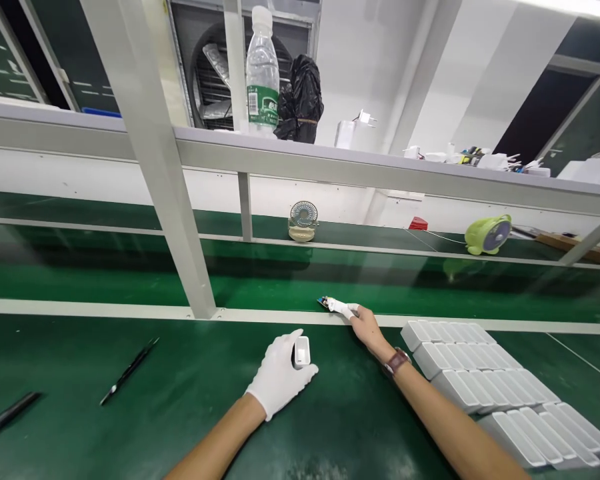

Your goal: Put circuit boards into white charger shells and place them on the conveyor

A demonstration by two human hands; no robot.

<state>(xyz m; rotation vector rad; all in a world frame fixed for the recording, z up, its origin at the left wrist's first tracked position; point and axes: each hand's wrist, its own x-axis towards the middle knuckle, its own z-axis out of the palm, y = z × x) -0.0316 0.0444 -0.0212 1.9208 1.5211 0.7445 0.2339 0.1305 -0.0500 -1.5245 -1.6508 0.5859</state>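
Observation:
My left hand (280, 375), in a white glove, is closed around a small open-topped white plastic case (302, 351) just above or on the green bench. Farther away, my right hand (363, 323) reaches over the pale metal rail, with white coverings on its fingers. Its fingertips pinch a small circuit board (323, 302) with blue and dark parts, mostly hidden by the fingers. To the right of that arm, rows of white plastic cases (475, 380) stand packed side by side on the bench.
Black tweezers (130, 371) and a black pen-like tool (10, 417) lie at left. Beyond the rail (290, 317) runs a green conveyor belt (265, 283). A slanted post (165, 187) rises from the rail. A small fan (303, 220), a green fan (487, 235) and a shelf with a bottle (263, 73) stand behind.

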